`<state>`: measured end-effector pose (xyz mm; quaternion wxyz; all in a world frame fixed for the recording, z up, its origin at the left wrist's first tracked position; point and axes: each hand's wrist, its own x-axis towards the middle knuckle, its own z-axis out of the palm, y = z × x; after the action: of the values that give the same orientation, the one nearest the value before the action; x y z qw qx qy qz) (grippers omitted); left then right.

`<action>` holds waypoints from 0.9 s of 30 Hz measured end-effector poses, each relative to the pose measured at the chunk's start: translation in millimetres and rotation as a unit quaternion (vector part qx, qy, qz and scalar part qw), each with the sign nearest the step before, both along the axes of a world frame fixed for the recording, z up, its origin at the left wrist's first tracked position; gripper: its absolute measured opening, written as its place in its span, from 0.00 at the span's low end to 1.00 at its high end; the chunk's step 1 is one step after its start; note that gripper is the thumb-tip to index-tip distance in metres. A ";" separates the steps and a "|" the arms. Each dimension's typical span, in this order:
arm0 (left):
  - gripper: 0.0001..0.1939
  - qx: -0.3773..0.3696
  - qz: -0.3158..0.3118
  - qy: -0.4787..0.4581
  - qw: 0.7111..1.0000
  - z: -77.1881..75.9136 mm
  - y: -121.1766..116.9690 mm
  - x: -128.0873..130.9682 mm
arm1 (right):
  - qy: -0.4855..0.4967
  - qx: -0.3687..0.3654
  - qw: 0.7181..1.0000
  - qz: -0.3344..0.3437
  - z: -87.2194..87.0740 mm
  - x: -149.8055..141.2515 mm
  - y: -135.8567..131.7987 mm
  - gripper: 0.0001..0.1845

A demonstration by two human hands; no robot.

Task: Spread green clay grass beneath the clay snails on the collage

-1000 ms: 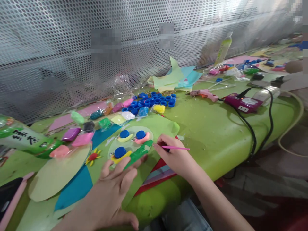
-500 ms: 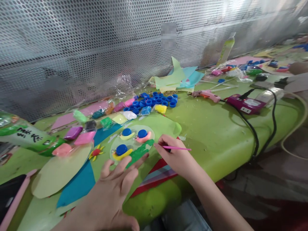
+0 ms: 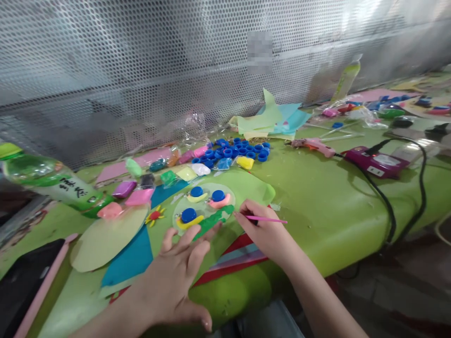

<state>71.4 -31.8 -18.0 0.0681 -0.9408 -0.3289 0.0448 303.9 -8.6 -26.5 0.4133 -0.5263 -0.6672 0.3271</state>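
A pale green paper circle point(image 3: 178, 203) carries three clay snails with blue bottle-cap shells; one is the yellow snail point(image 3: 190, 221), another the pink snail point(image 3: 221, 203). Green clay point(image 3: 214, 218) is spread along the circle's lower right edge. My left hand point(image 3: 183, 263) lies with fingers spread, its fingertips on the lower edge of the circle and the green clay. My right hand point(image 3: 262, 227) is closed around a thin pink clay tool point(image 3: 268, 219), its fingertips beside the clay's right end; the tool's tip is hidden. Left of the circle sits a red and yellow clay sun point(image 3: 155, 216).
Behind are blue bottle caps point(image 3: 243, 150) and bagged clay point(image 3: 169, 177). A green tea bottle point(image 3: 56, 180) leans at left, above a dark phone point(image 3: 31, 281). At right lie a pink glue gun point(image 3: 319, 147) and a purple power strip point(image 3: 375, 162) with trailing cords.
The whole scene has shifted right in view, showing more of the bottle and phone at left. Both hands keep nearly the same pose against the paper circle.
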 end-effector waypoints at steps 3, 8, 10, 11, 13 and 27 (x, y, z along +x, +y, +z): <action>0.48 -0.111 0.026 -0.012 0.993 15.1 -2.4 13.1 | -0.015 0.005 1.000 0.004 -2.7 -0.7 0.3 0.13; 0.47 -0.218 0.062 -0.087 0.970 19.1 -4.3 14.9 | -0.047 0.013 0.998 0.031 -3.1 -1.5 2.5 0.13; 0.46 -0.230 0.069 -0.125 0.963 15.7 -7.9 11.7 | -0.062 0.012 0.996 0.064 0.7 0.9 3.1 0.13; 0.45 -0.228 0.070 -0.144 0.960 14.7 -10.1 10.3 | -0.068 0.010 0.994 0.084 3.3 3.4 4.5 0.13; 0.43 -0.201 0.052 -0.175 0.962 15.4 -13.2 7.9 | -0.079 0.005 0.991 0.111 9.7 10.7 12.8 0.13; 0.20 0.075 0.285 -0.173 0.940 44.5 81.0 -42.6 | -0.282 0.200 0.919 0.188 5.9 30.2 130.8 0.20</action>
<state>28.8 49.2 26.5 0.0650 -0.7933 -0.5921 -0.1258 334.1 122.2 -20.6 0.2360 -0.3675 -0.8944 0.0965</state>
